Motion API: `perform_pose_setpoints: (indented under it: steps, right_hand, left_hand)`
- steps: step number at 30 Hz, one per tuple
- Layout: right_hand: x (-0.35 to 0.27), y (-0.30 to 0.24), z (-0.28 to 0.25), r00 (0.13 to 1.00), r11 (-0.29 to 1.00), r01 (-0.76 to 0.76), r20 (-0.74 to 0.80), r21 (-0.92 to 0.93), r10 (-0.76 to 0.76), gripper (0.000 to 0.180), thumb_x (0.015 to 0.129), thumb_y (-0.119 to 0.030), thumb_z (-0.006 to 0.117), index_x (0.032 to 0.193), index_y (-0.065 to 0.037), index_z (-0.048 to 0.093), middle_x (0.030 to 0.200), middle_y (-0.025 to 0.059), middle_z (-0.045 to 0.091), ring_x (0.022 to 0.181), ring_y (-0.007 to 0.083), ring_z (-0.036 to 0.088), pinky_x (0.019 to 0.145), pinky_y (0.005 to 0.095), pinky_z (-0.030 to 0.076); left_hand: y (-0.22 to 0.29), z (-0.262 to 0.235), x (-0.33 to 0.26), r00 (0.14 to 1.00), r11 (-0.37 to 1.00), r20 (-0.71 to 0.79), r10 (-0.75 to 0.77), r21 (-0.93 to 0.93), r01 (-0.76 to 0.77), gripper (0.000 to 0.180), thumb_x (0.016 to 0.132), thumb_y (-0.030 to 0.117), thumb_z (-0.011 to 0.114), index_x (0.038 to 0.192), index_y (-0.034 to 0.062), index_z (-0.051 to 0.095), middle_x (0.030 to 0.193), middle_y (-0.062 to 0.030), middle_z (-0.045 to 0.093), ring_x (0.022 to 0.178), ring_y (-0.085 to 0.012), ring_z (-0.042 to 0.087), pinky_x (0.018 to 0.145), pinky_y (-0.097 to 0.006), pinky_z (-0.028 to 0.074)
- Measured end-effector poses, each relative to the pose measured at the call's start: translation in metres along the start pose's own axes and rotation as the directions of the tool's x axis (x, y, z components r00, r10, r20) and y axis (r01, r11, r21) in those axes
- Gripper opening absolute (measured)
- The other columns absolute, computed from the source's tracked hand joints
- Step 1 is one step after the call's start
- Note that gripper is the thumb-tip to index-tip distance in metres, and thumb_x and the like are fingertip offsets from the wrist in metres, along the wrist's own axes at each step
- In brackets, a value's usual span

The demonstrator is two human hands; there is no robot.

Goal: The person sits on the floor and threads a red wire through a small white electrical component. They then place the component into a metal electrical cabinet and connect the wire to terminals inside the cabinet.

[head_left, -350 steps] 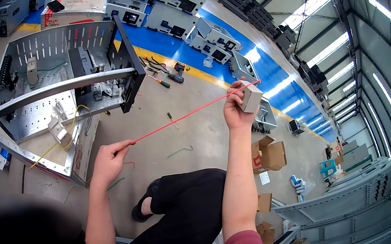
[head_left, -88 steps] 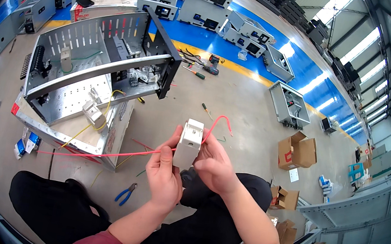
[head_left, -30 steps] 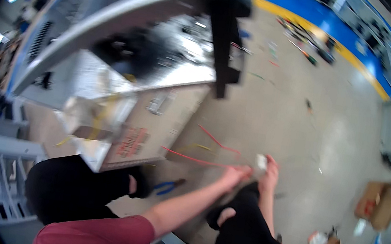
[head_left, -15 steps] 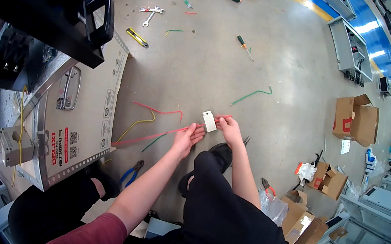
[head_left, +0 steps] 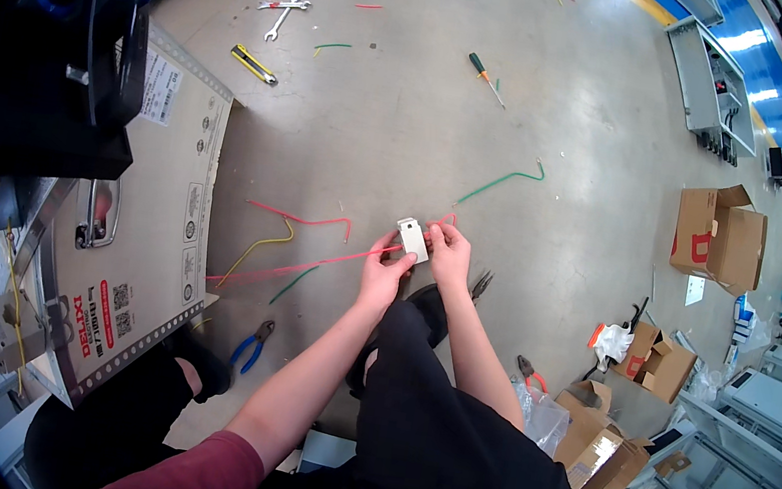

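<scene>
My left hand is closed around the lower left side of a small white rectangular block, its thumb against the block's face. A long red wire runs from the lower left up to the block and reappears on its far side with a short bent end. My right hand is closed in a pinch on that red wire, right beside the block. Its fingertips partly hide the wire, and whether they also touch the block is unclear. Loose red, yellow and green wires lie on the floor to the left.
On the floor lie blue-handled pliers, red-handled pliers, a screwdriver, a yellow utility knife and wrenches. A large metal cabinet stands close on the left. Cardboard boxes sit at the right.
My left hand has closed from loosely open fingers onto the block. The right hand has drawn in closer to it, and the wire end now bends upward. The view has shifted slightly.
</scene>
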State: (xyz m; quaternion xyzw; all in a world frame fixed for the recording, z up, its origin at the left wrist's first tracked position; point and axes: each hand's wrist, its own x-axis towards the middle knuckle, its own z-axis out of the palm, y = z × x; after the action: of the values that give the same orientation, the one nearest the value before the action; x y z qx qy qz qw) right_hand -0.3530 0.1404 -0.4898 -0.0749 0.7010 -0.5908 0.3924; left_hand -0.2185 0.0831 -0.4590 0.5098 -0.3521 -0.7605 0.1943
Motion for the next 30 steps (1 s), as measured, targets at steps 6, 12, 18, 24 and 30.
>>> perform_pose_setpoints:
  steps: [6,12,18,24,30]
  right_hand:
    - [-0.010,0.001,0.008,0.989,0.995,0.050,-0.140,0.081,-0.038,0.027,0.110,-0.020,0.064,0.120,0.003,0.074,0.096,0.0055,0.075,0.085,0.0123,0.069,0.078,0.0287,0.057]
    - [-0.022,0.010,0.011,0.994,0.984,0.049,-0.109,0.171,-0.030,0.027,0.108,-0.022,0.067,0.117,0.003,0.075,0.093,0.0058,0.075,0.083,0.0130,0.070,0.076,0.0303,0.058]
    - [-0.019,0.000,0.010,0.980,0.991,-0.108,-0.160,0.076,0.119,0.027,0.109,-0.019,0.064,0.118,0.004,0.074,0.090,0.0069,0.074,0.078,0.0132,0.070,0.071,0.0302,0.060]
    - [-0.024,-0.006,0.012,0.982,0.992,-0.125,-0.145,0.006,0.124,0.026,0.106,-0.019,0.068,0.111,0.006,0.073,0.087,0.0079,0.075,0.071,0.0124,0.068,0.064,0.0295,0.058]
    - [-0.026,-0.005,0.009,0.984,0.986,-0.157,-0.093,-0.050,0.152,0.025,0.104,-0.016,0.068,0.112,0.008,0.073,0.092,0.0111,0.077,0.076,0.0164,0.073,0.066,0.0335,0.061]
  left_hand:
    - [-0.015,-0.008,0.007,0.994,0.997,0.083,0.070,-0.036,-0.067,0.055,0.090,-0.010,0.073,0.142,0.0025,0.061,0.131,-0.0095,0.067,0.105,-0.0162,0.069,0.094,-0.030,0.059]
    - [-0.014,-0.022,-0.004,0.989,0.971,-0.057,0.139,0.205,-0.125,0.026,0.091,0.002,0.077,0.115,0.0026,0.066,0.115,-0.0050,0.066,0.099,-0.0115,0.060,0.082,-0.031,0.055]
    - [0.006,-0.050,-0.041,0.839,0.393,0.309,0.448,0.775,-0.495,0.034,0.084,0.017,0.084,0.103,0.0051,0.058,0.116,-0.0121,0.062,0.103,-0.0290,0.058,0.084,-0.044,0.047]
    - [0.044,-0.031,-0.024,0.800,0.069,0.414,0.434,0.870,-0.488,0.054,0.079,0.029,0.088,0.123,0.0070,0.065,0.125,-0.0116,0.065,0.129,-0.0311,0.055,0.116,-0.052,0.034]
    - [0.044,-0.033,-0.005,0.829,0.092,0.461,0.317,0.855,-0.511,0.034,0.084,0.023,0.084,0.111,0.0062,0.072,0.108,-0.0093,0.070,0.111,-0.0310,0.066,0.103,-0.047,0.046]
